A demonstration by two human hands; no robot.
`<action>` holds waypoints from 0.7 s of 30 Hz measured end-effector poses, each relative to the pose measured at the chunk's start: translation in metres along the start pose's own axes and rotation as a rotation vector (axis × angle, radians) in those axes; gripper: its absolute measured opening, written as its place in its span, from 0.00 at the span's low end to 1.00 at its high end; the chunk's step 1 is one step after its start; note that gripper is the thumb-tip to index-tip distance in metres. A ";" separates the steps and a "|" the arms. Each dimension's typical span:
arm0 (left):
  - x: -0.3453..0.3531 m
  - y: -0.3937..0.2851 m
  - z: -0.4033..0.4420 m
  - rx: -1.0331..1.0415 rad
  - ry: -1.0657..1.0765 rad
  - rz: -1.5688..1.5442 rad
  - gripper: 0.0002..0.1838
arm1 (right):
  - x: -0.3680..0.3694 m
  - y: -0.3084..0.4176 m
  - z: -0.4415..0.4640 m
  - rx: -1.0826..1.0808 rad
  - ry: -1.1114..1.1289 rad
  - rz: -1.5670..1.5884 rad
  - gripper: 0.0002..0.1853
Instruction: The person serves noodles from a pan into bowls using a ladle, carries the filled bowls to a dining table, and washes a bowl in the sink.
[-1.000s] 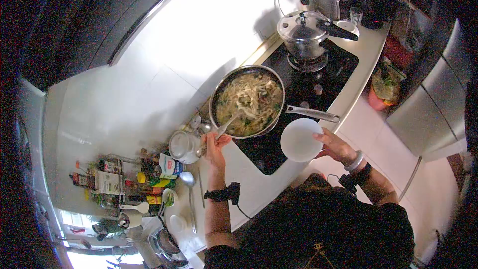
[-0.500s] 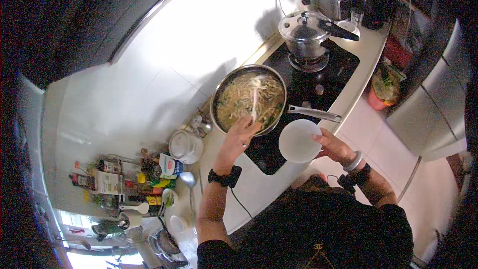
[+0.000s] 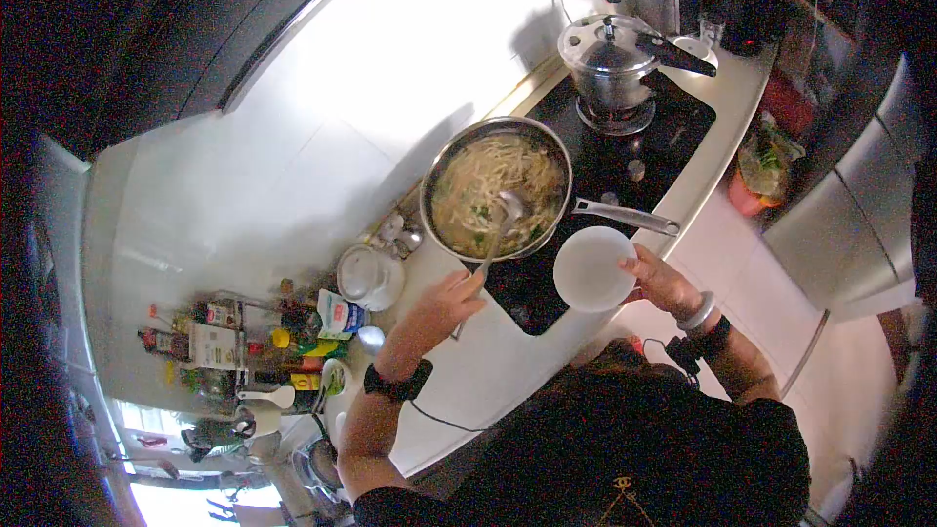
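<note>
A steel pan (image 3: pixel 427 197) on the hob holds noodles (image 3: pixel 498 171) with bits of green in a cloudy broth. My left hand (image 3: pixel 444 307) is closed around the handle of a metal spoon (image 3: pixel 509 206), whose head rests among the noodles near the pan's middle. To the right of the pan, my right hand (image 3: pixel 664 285) grips the rim of a white bowl (image 3: pixel 591 271), thumb on top. The bowl is held over the front of the hob, and I see nothing in it.
A pressure cooker (image 3: pixel 607 63) stands on the far burner, its handle pointing right. The pan's long handle (image 3: pixel 630 217) reaches over the counter's front edge. Left of the pan sit a white lidded jar (image 3: pixel 369 276) and a rack of bottles and packets (image 3: pixel 220 346).
My left hand has drawn back toward the lower left, and the spoon's head has come down from the far part of the pan to its middle. The bowl stays beside the pan.
</note>
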State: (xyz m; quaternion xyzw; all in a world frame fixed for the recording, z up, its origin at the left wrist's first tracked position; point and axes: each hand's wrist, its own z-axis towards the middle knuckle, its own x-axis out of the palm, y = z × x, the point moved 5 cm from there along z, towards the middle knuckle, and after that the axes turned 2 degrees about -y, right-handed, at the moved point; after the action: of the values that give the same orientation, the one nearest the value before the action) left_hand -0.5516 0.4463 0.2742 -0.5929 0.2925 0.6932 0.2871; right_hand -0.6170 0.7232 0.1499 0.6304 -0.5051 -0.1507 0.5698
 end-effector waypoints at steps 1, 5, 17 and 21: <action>-0.003 -0.002 -0.005 -0.038 0.007 0.004 0.07 | 0.000 -0.001 0.000 0.006 -0.005 -0.001 0.36; -0.007 -0.001 -0.034 -0.208 -0.062 -0.152 0.10 | 0.006 0.001 0.001 0.012 -0.018 -0.010 0.34; 0.051 0.044 -0.054 -0.977 -0.691 -1.003 0.12 | 0.015 0.006 0.014 -0.009 -0.084 0.010 0.29; 0.060 0.043 -0.046 -0.876 -0.969 -1.162 0.12 | 0.008 -0.002 0.023 -0.022 -0.095 0.024 0.30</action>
State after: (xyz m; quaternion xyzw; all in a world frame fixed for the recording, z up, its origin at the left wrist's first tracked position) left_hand -0.5609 0.3865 0.2115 -0.3452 -0.5032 0.6627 0.4341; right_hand -0.6300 0.7034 0.1445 0.6100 -0.5375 -0.1791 0.5540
